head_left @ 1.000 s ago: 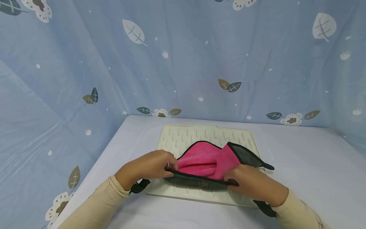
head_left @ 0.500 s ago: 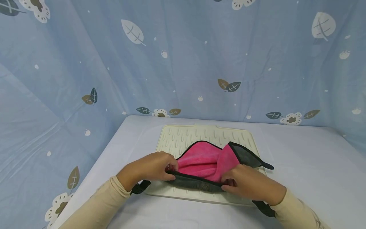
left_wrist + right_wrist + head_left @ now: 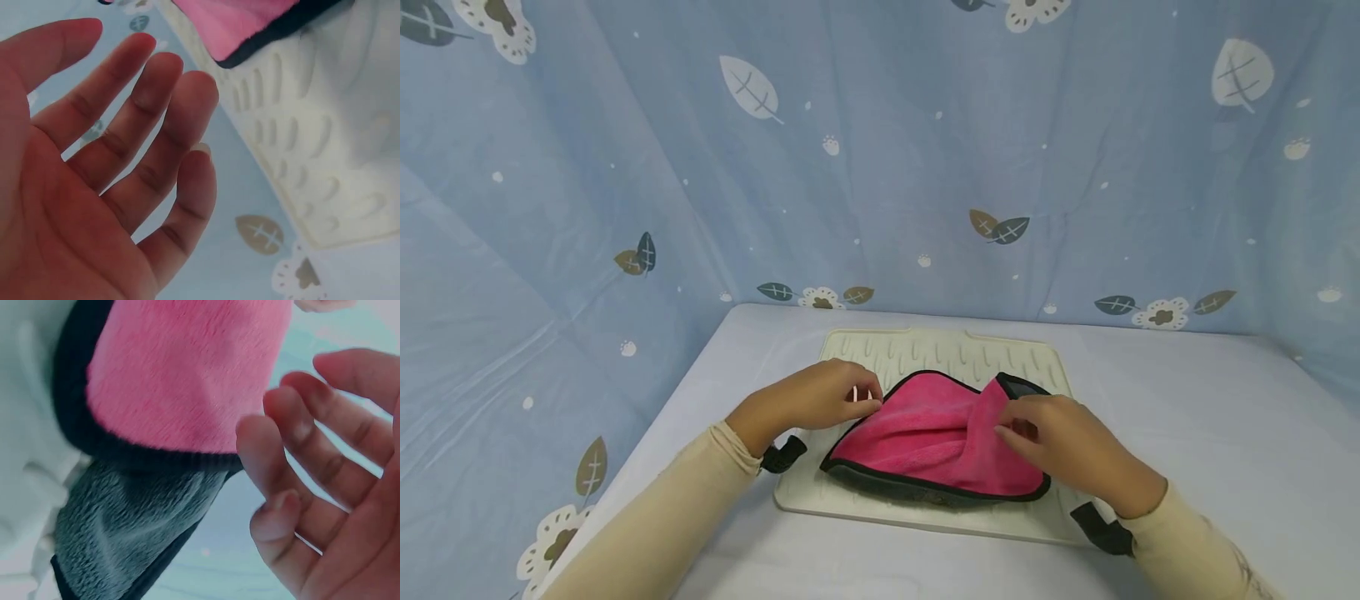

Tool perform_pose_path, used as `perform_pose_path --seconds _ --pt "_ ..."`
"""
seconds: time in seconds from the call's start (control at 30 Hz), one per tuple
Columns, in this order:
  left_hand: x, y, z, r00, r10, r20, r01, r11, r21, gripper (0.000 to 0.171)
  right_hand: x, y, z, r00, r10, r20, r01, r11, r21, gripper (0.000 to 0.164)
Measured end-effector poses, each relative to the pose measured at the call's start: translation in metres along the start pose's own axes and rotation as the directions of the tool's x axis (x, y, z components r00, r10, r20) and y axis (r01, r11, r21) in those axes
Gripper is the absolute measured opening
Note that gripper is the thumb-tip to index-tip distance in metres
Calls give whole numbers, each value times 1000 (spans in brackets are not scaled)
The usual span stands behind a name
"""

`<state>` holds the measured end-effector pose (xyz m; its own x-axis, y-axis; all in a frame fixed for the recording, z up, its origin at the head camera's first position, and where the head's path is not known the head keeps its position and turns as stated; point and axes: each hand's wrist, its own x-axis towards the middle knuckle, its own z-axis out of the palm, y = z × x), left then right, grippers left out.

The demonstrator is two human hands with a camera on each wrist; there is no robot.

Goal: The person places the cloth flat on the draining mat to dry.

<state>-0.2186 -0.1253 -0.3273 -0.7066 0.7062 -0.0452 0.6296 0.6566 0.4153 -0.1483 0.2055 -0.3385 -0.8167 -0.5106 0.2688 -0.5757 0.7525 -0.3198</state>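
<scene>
A plush cloth point(image 3: 925, 433), pink on one face and dark grey on the other with black edging, lies bunched on a cream ridged mat point(image 3: 820, 497). My left hand point(image 3: 827, 393) hovers over its left side, fingers loosely bent and holding nothing; the left wrist view shows the palm and spread fingers apart from the pink corner. Over the cloth's right part is my right hand point(image 3: 1063, 437), also with nothing in it. In the right wrist view its relaxed fingers point(image 3: 259, 450) overlap the cloth's edge, and a grey fold point(image 3: 144, 525) shows below the pink face.
The mat lies on a table with a white cover point(image 3: 1180, 417). A blue curtain point(image 3: 880, 167) printed with leaves and flowers rises behind the table and along its left. Black straps point(image 3: 1101, 529) sit at both wrists.
Both hands have let go of the cloth's near edge and lifted up and away from it. The near edge now lies fully in sight, its right corner lying flat.
</scene>
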Motion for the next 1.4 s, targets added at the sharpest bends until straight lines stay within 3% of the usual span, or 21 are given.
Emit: perform_pose_path --seconds 0.27,0.63,1.17,1.4 --pt "39 -6 -6 996 -83 33 79 991 107 15 4 18 0 990 127 -60 -128 992 -13 6" --pt "83 -4 9 983 -148 106 119 964 237 22 6 25 5 982 164 -93 -165 986 -13 9" --pt "99 -3 24 983 -150 105 114 950 290 37 7 24 12 985 149 -82 -148 989 28 17" --pt "100 -4 27 993 -113 45 96 957 272 33 7 24 11 990 126 -71 -122 991 50 18"
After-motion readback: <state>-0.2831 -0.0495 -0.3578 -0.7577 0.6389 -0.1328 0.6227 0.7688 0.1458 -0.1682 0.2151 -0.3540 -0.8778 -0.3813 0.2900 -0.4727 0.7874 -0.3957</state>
